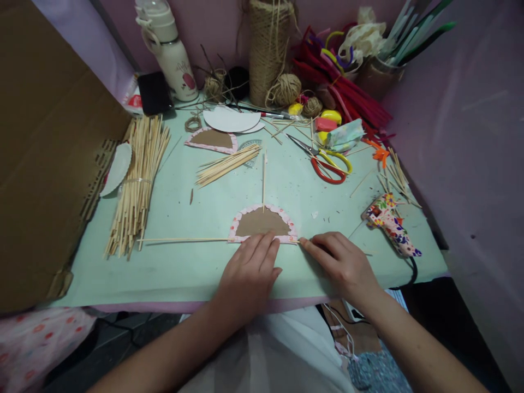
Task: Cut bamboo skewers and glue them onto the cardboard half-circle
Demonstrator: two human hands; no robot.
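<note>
A half-circle of brown cardboard (262, 222) with a pink patterned fabric border lies near the table's front edge, its straight side toward me. A long bamboo stick (184, 240) runs along that straight side and sticks out far to the left. My left hand (251, 265) lies with outstretched fingers on the straight border, pressing over the stick. At the right corner, my right hand (339, 262) has its fingertips closed at the stick's right end; its thumb is mostly hidden. Another thin stick (264, 180) points away from the curved top, its near end over the cardboard.
Bundled sticks (139, 185) lie left, beside a large cardboard sheet (49, 142). Loose sticks (229, 164), a second half-circle (210, 140) and open scissors (323, 161) lie farther back. A flowered glue gun (391, 224) rests right. A bottle (170, 54) and twine spool (268, 54) stand behind.
</note>
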